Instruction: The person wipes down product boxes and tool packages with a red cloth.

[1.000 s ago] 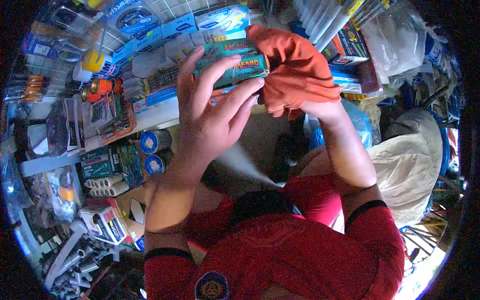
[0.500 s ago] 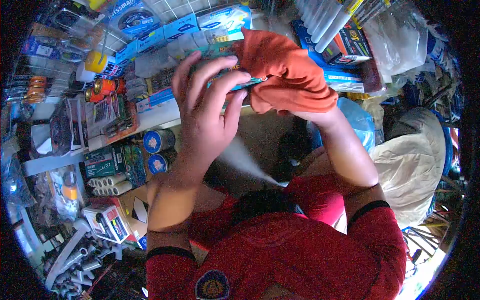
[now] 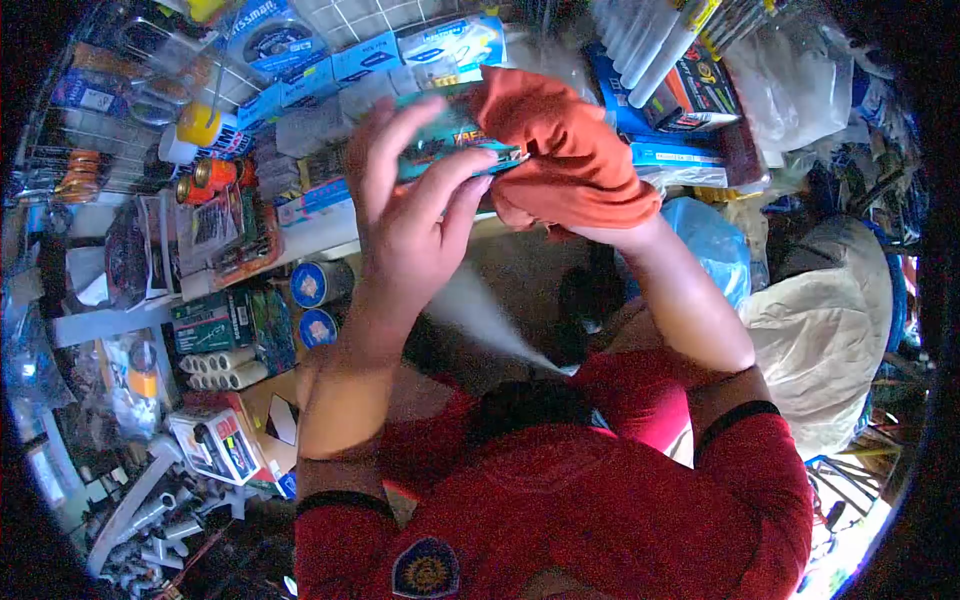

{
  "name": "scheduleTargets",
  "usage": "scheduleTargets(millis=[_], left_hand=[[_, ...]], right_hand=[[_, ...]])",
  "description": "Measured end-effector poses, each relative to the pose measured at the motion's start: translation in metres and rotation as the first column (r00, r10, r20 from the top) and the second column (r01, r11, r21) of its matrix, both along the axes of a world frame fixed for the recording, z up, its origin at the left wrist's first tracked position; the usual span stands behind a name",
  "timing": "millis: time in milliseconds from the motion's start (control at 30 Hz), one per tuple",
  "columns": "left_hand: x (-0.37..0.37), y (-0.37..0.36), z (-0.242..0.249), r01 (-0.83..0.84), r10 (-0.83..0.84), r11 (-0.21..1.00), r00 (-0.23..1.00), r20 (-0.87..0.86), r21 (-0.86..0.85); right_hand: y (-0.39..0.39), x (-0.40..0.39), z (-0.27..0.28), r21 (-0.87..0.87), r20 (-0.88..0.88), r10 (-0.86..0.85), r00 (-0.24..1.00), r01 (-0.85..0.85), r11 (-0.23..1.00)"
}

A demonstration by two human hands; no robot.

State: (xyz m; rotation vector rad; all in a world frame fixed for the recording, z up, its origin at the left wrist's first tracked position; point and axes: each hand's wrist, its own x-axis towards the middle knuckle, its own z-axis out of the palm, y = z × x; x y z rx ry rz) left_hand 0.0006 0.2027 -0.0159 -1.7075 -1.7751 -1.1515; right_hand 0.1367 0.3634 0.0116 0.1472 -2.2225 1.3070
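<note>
A teal printed packet (image 3: 437, 140) with red lettering is held up in front of the shelf. My left hand (image 3: 415, 215) grips its near edge between thumb and finger, with other fingers raised and blurred over its face. An orange cloth (image 3: 575, 165) drapes over my right hand, hiding the fingers, and lies against the packet's right end. Only the wrist of my right hand (image 3: 632, 236) shows below the cloth.
Blue boxes (image 3: 365, 58) line the back of the shelf. White tubes (image 3: 645, 50) lean at upper right, above a blue plastic bag (image 3: 705, 245). Two round cans (image 3: 310, 285) stand below the shelf. Grey pipe fittings (image 3: 150, 515) are piled at lower left.
The packet has turned so that more of its printed face shows. My left fingers have shifted on it, and the cloth has moved slightly down and left.
</note>
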Motion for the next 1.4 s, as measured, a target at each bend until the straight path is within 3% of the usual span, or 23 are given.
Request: scheduleTargets(millis=[100, 167, 200, 233, 267, 367, 433, 467, 500, 567, 600, 733, 767, 833, 900, 967, 1000, 1100, 1133, 1200, 1233, 1300, 1400], left_hand=[[0.0, 0.002, -0.005, -0.017, -0.034, 0.975, 0.974, 0.223, 0.221], [-0.003, -0.003, -0.006, -0.041, 0.014, 0.995, 0.961, 0.277, 0.091], [-0.002, -0.003, -0.006, 0.119, -0.151, 0.988, 0.793, 0.59, 0.094], [-0.002, -0.003, -0.006, 0.264, -0.269, 0.953, 0.501, 0.823, 0.15], [-0.013, -0.007, -0.03, 0.331, -0.221, 0.941, 0.428, 0.876, 0.076], [-0.017, -0.012, -0.031, 0.358, -0.071, 0.927, 0.459, 0.886, -0.111], [-0.015, -0.011, -0.033, 0.351, -0.07, 0.932, 0.413, 0.908, -0.087], [-0.013, -0.01, -0.034, 0.338, -0.04, 0.934, 0.419, 0.907, -0.116], [-0.013, -0.009, -0.037, 0.326, -0.008, 0.934, 0.425, 0.905, -0.145], [-0.012, -0.004, -0.045, 0.255, -0.068, 0.953, 0.706, 0.705, -0.163], [-0.007, 0.001, -0.044, 0.253, -0.069, 0.954, 0.708, 0.702, -0.161], [0.007, 0.019, -0.043, 0.345, -0.317, 0.892, 0.023, 0.948, 0.29], [0.003, 0.017, -0.044, 0.346, -0.318, 0.892, 0.023, 0.948, 0.291], [-0.011, 0.007, -0.045, 0.235, -0.172, 0.972, 0.728, 0.664, -0.006], [-0.02, 0.001, -0.045, 0.259, -0.147, 0.963, 0.738, 0.658, -0.076], [-0.026, 0.0, -0.056, 0.29, -0.154, 0.956, 0.6, 0.785, -0.034], [-0.019, 0.0, -0.043, 0.293, -0.162, 0.956, 0.567, 0.807, -0.014], [-0.016, 0.0, -0.044, 0.32, -0.171, 0.948, 0.528, 0.832, -0.008], [-0.018, 0.001, -0.047, 0.322, -0.175, 0.947, 0.529, 0.83, -0.005], [-0.023, 0.002, -0.048, 0.321, -0.155, 0.937, 0.735, 0.66, -0.139], [-0.019, 0.003, -0.044, 0.322, -0.155, 0.936, 0.738, 0.656, -0.142], [-0.003, 0.005, -0.029, 0.2, -0.13, 0.968, 0.917, 0.378, -0.153], [0.008, 0.009, -0.023, 0.252, -0.181, 0.964, 0.856, 0.484, -0.086]], right_hand=[[-0.001, 0.004, -0.001, -0.34, 0.285, 0.142, 0.948, -0.038, 0.94], [0.004, 0.0, -0.007, -0.194, 0.165, 0.082, 0.983, -0.049, 0.98], [0.006, -0.001, -0.008, -0.046, 0.033, 0.038, 0.999, -0.036, 0.998], [0.003, -0.001, -0.004, -0.045, 0.032, 0.037, 0.999, -0.036, 0.998], [-0.001, 0.0, 0.003, -0.049, 0.038, 0.017, 0.999, -0.015, 0.999], [0.002, -0.005, 0.002, 0.067, -0.089, -0.043, 0.995, 0.049, 0.997], [0.013, -0.009, 0.018, 0.506, -0.298, 0.088, 0.951, 0.079, 0.859], [0.009, -0.006, 0.032, 0.601, -0.257, 0.063, 0.965, 0.108, 0.792], [-0.004, -0.004, 0.033, 0.603, -0.258, 0.071, 0.963, 0.103, 0.791], [-0.041, -0.001, 0.031, 0.332, 0.0, -0.151, 0.988, 0.143, 0.932], [-0.049, -0.002, 0.028, 0.191, 0.153, -0.229, 0.961, 0.198, 0.961], [-0.053, -0.014, 0.0, 0.002, 0.081, -0.063, 0.995, 0.063, 0.998], [-0.047, -0.012, 0.002, 0.003, 0.08, -0.064, 0.995, 0.064, 0.998], [-0.027, -0.011, 0.018, 0.578, -0.16, -0.067, 0.985, 0.149, 0.803], [-0.013, -0.02, 0.011, 0.509, -0.297, 0.072, 0.952, 0.094, 0.856], [-0.012, -0.012, 0.01, 0.121, -0.039, 0.002, 0.999, 0.003, 0.993], [0.005, -0.015, 0.007, 0.21, -0.174, 0.215, 0.961, -0.178, 0.961], [0.006, -0.026, 0.0, 0.219, -0.346, 0.141, 0.928, -0.066, 0.973], [0.01, -0.021, 0.011, 0.669, -0.324, 0.133, 0.937, 0.127, 0.732], [-0.007, -0.011, 0.025, 0.597, -0.263, 0.064, 0.963, 0.11, 0.795], [-0.015, -0.009, 0.029, 0.515, -0.193, 0.004, 0.981, 0.098, 0.852], [-0.015, -0.008, 0.03, 0.499, -0.179, 0.016, 0.984, 0.076, 0.863], [-0.012, -0.009, 0.031, 0.452, -0.116, 0.045, 0.992, 0.012, 0.892]])
